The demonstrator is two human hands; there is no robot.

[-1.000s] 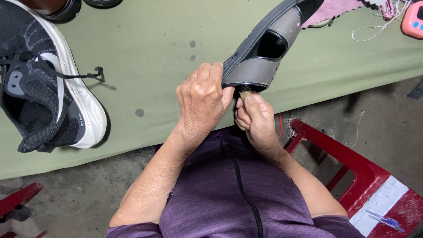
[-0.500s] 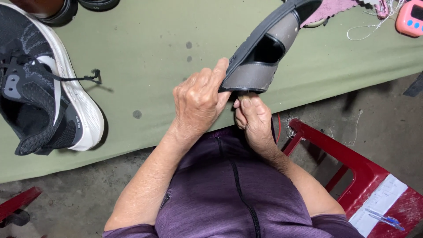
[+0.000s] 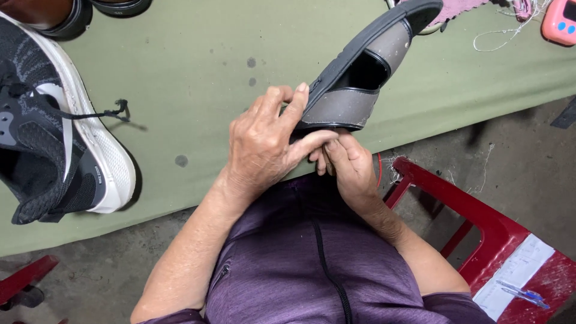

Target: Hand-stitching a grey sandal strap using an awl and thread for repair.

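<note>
I hold a grey slip-on shoe (image 3: 360, 78) tilted over the near edge of an olive-green table (image 3: 198, 66), its heel toward me and its opening facing up. My left hand (image 3: 264, 141) grips the heel from the left, index finger laid along the shoe's side and thumb under it. My right hand (image 3: 348, 162) is tucked beneath the heel with its fingers pinched together against the underside; whatever they pinch is hidden.
A black-and-grey sneaker (image 3: 54, 138) with a white sole and loose lace lies at the left. Dark shoes (image 3: 78, 12) sit at the far left edge. A pink device (image 3: 561, 21), white thread and pink cloth lie far right. A red plastic stool (image 3: 498, 234) stands at my right.
My left index finger has lifted and stretched along the shoe's side. The shoe has tipped slightly higher and both hands have shifted a little under its heel.
</note>
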